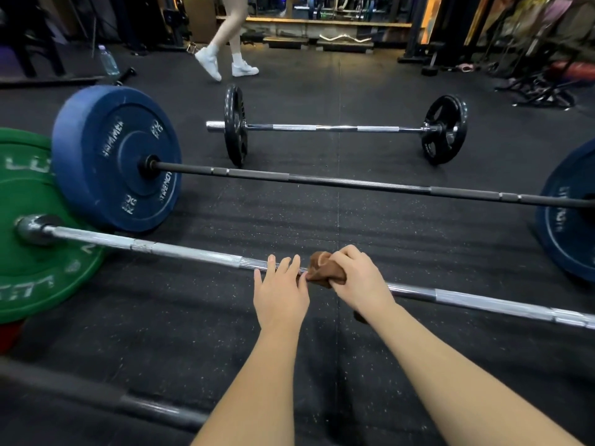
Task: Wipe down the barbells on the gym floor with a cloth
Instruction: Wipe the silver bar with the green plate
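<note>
Head view, right hand clutching crumpled brown cloth on knurled chrome barbell, left hand grip wide, flat.

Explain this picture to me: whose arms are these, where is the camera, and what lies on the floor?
No machine here: one camera sits on a person's head, looking down at their own bare arms. The right hand grips a brown cloth against a silver bar with a green plate at its end. The left hand is open beside it, fingers straight over the bar. Farther off on the black floor lie a black bar with blue plates and a smaller barbell. Another person's legs are at the back.
</note>
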The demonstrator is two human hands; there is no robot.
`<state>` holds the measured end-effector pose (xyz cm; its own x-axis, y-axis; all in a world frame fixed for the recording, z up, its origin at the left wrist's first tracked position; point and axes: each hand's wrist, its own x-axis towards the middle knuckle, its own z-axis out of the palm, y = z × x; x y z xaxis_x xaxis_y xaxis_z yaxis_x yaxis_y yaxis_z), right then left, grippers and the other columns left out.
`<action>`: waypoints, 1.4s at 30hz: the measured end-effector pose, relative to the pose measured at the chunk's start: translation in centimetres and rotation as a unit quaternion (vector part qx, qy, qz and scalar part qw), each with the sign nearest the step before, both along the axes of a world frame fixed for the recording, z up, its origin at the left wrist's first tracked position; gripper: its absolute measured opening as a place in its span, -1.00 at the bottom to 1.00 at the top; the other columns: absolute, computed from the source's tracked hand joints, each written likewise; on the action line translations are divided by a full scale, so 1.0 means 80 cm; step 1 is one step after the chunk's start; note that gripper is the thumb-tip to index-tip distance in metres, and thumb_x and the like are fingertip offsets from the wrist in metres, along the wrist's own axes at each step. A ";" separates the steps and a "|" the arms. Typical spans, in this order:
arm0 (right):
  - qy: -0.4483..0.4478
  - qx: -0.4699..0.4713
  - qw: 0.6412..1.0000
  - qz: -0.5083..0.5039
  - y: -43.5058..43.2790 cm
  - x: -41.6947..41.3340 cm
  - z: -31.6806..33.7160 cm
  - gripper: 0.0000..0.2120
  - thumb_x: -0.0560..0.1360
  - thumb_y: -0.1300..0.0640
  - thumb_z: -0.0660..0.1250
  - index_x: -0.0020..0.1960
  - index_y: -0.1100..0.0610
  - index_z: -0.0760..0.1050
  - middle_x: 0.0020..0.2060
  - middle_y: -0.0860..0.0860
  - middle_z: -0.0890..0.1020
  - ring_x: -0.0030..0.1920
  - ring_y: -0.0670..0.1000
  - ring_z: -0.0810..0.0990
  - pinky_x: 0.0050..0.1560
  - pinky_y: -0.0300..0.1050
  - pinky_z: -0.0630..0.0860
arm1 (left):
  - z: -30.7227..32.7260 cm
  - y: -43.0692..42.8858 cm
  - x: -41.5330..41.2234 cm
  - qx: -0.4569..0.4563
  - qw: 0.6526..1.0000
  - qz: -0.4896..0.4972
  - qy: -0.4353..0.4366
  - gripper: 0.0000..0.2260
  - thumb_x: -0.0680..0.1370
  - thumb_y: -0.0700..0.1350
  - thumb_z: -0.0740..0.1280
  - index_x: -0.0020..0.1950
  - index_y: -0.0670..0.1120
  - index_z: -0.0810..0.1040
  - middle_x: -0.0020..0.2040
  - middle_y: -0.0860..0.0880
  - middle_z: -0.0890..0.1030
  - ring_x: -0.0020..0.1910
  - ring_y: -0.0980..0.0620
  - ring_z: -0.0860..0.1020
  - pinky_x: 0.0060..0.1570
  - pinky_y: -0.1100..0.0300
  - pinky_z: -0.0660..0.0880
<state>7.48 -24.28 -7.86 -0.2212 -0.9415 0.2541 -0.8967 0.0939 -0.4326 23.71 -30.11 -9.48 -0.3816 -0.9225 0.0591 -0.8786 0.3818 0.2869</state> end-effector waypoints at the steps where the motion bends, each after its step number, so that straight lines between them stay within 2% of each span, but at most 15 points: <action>1: -0.007 0.001 1.000 0.009 -0.003 0.003 0.000 -0.78 0.44 0.20 0.50 0.07 0.11 0.60 0.04 0.01 0.53 -0.04 0.12 0.50 -0.07 -0.05 0.48 | -0.002 0.001 0.002 -0.006 1.000 -0.002 0.004 -0.56 0.74 0.08 0.05 0.64 0.11 0.23 0.57 0.14 0.35 0.66 -0.04 0.08 0.60 -0.11 0.05; 5: -0.033 0.031 0.998 0.044 0.006 -0.017 0.011 -0.74 0.43 0.23 0.48 0.10 0.08 0.62 0.08 -0.01 0.55 0.03 0.09 0.54 0.05 -0.04 0.50 | -0.007 0.002 0.000 -0.006 1.000 0.001 0.022 -0.57 0.75 0.09 0.01 0.61 0.11 0.30 0.57 0.13 0.36 0.66 -0.05 0.09 0.60 -0.12 0.04; 10: -0.045 0.025 0.998 -0.037 0.044 -0.054 0.012 -0.80 0.43 0.25 0.47 0.03 0.06 0.63 0.02 -0.06 0.53 0.00 0.04 0.55 -0.02 -0.09 0.44 | -0.006 0.002 -0.003 0.017 0.999 -0.003 0.027 -0.56 0.76 0.09 -0.05 0.63 0.10 0.24 0.61 0.11 0.27 0.67 -0.05 0.00 0.62 -0.08 0.01; 15: -0.026 0.019 0.999 -0.004 0.021 -0.029 0.004 -0.79 0.42 0.26 0.49 0.04 0.10 0.63 0.03 0.00 0.52 0.02 0.12 0.51 -0.05 -0.11 0.37 | -0.003 -0.001 0.006 0.044 0.997 -0.014 0.057 -0.57 0.76 -0.05 -0.04 0.66 0.06 0.16 0.64 0.12 0.21 0.67 -0.03 -0.05 0.62 -0.04 0.01; 18: -0.033 0.040 0.999 0.016 -0.004 -0.002 0.006 -0.75 0.47 0.20 0.45 0.14 0.10 0.59 0.10 0.02 0.50 0.09 0.13 0.49 0.03 -0.09 0.42 | 0.015 0.005 0.011 0.080 0.992 0.008 0.101 -0.55 0.76 -0.14 0.01 0.67 0.06 0.14 0.66 0.06 0.17 0.67 -0.06 -0.01 0.61 -0.05 0.05; 21: -0.034 0.102 0.993 0.051 -0.016 0.015 0.015 -0.63 0.50 0.08 0.40 0.29 0.05 0.46 0.21 -0.01 0.42 0.19 0.10 0.45 0.18 -0.07 0.43 | 0.018 0.002 0.013 0.070 0.987 0.024 0.140 -0.50 0.73 -0.16 0.07 0.67 0.08 0.11 0.54 -0.03 0.41 0.58 0.02 0.27 0.63 -0.10 -0.11; 24: -0.081 0.176 0.979 0.064 -0.006 -0.001 0.032 -0.41 0.47 0.02 0.40 0.45 -0.01 0.27 0.28 -0.07 0.38 0.18 0.04 0.49 0.18 -0.07 0.45 | 0.011 -0.001 0.009 0.022 0.978 0.030 0.207 -0.54 0.72 -0.04 0.09 0.65 0.08 0.19 0.28 0.09 0.59 0.36 0.08 0.49 0.62 -0.14 -0.05; 26: -0.102 0.222 0.968 0.052 0.007 -0.021 0.044 -0.24 0.46 -0.03 0.44 0.50 -0.06 0.08 0.21 -0.06 0.49 0.05 0.02 0.58 0.11 -0.05 0.51 | 0.013 0.003 -0.004 -0.010 0.973 -0.013 0.231 -0.53 0.71 0.09 0.03 0.62 0.08 0.25 0.42 0.11 0.51 0.46 0.08 0.41 0.62 -0.13 -0.04; 28: -0.094 0.241 0.965 0.051 0.019 -0.040 0.050 -0.22 0.46 -0.08 0.47 0.45 -0.06 0.01 0.06 -0.02 0.58 -0.06 0.00 0.61 0.05 -0.01 0.56 | 0.018 0.012 -0.026 -0.011 0.972 -0.086 0.220 -0.50 0.70 0.18 -0.02 0.63 0.13 0.23 0.58 0.13 0.33 0.60 0.10 0.18 0.63 -0.11 -0.06; 30: -0.083 0.254 0.962 0.054 0.032 -0.051 0.050 -0.30 0.50 -0.08 0.45 0.41 -0.02 0.04 0.00 -0.01 0.59 -0.08 -0.01 0.61 0.00 0.00 0.56 | 0.018 0.022 -0.048 0.029 0.969 -0.133 0.208 -0.53 0.71 0.20 -0.02 0.63 0.19 0.21 0.61 0.15 0.26 0.62 0.13 0.12 0.62 -0.10 -0.04; 33: -0.094 0.243 0.965 0.044 0.050 -0.057 0.040 -0.48 0.56 0.01 0.37 0.37 -0.03 0.14 -0.02 -0.01 0.61 -0.10 0.01 0.60 -0.13 -0.04 0.50 | 0.009 0.036 -0.064 0.016 0.967 -0.135 0.216 -0.49 0.62 0.36 0.07 0.51 0.20 0.37 0.43 0.18 0.43 0.47 0.14 0.30 0.58 -0.10 0.09; 37: -0.122 0.224 0.967 0.014 0.052 -0.065 0.024 -0.50 0.56 0.12 0.28 0.43 -0.11 0.20 0.04 0.01 0.60 -0.05 0.06 0.61 0.00 0.06 0.61 | -0.005 0.040 -0.070 -0.050 0.971 -0.126 0.195 -0.41 0.49 0.45 0.24 0.39 0.15 0.47 0.32 0.15 0.46 0.36 0.08 0.35 0.47 -0.06 0.26; 39: -0.113 0.215 0.970 0.001 0.050 -0.066 0.014 -0.35 0.51 -0.02 0.41 0.51 -0.09 0.19 0.20 0.03 0.59 0.14 0.10 0.57 0.19 0.06 0.54 | -0.009 0.034 -0.067 -0.073 0.971 -0.135 0.186 -0.47 0.48 0.40 0.30 0.32 0.12 0.50 0.28 0.13 0.49 0.30 0.05 0.40 0.37 -0.05 0.37; 41: -0.035 0.211 0.977 -0.012 0.048 -0.060 0.000 -0.23 0.40 -0.25 0.51 0.48 0.00 0.30 0.29 0.00 0.56 0.29 0.10 0.50 0.33 0.03 0.42 | -0.011 0.026 -0.060 -0.082 0.972 -0.152 0.162 -0.52 0.49 0.33 0.33 0.31 0.10 0.50 0.30 0.10 0.51 0.28 0.02 0.44 0.33 -0.03 0.42; 42: 0.023 0.210 0.977 -0.019 0.046 -0.056 -0.007 -0.26 0.41 -0.32 0.47 0.44 0.01 0.35 0.29 -0.02 0.56 0.32 0.10 0.49 0.35 0.01 0.39 | -0.011 0.023 -0.056 -0.080 0.973 -0.159 0.150 -0.52 0.50 0.30 0.34 0.32 0.09 0.50 0.31 0.10 0.51 0.29 0.02 0.44 0.34 -0.01 0.42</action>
<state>2.96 -20.61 -8.41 -0.2548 -0.9565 -0.1421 -0.9066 0.2874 -0.3091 19.26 -28.29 -10.39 -0.5896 -0.7301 0.3454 -0.5949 0.6818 0.4258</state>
